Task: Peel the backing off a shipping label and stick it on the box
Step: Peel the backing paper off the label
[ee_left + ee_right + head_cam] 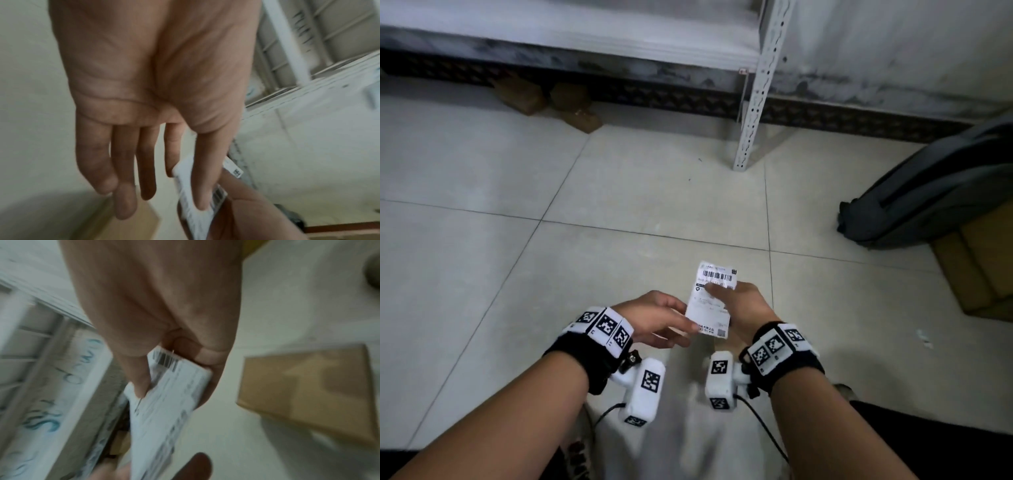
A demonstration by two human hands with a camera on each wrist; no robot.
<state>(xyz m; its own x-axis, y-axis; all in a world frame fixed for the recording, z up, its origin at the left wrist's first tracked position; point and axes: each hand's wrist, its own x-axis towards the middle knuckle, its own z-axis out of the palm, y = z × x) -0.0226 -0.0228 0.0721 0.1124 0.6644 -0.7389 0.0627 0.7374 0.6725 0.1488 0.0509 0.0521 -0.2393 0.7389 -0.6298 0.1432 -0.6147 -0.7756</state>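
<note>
A white shipping label (pixel 714 298) with a barcode at its far end is held upright over the floor, between both hands. My right hand (pixel 743 308) grips its right side, thumb across the printed face and fingers behind; the right wrist view shows this grip on the label (pixel 170 402). My left hand (pixel 685 327) pinches the label's near left corner between thumb and forefinger, the other fingers loosely straight. In the left wrist view the thumb presses on the label (pixel 197 216). A brown cardboard box (pixel 308 394) lies on the floor to the right, blurred.
Flat cardboard (pixel 979 274) lies on the tiled floor at the right edge, with a grey bag (pixel 928 198) on top of it. A white metal shelf post (pixel 753 102) stands ahead, with small brown boxes (pixel 524 92) under the shelf. Light trousers fill the bottom middle.
</note>
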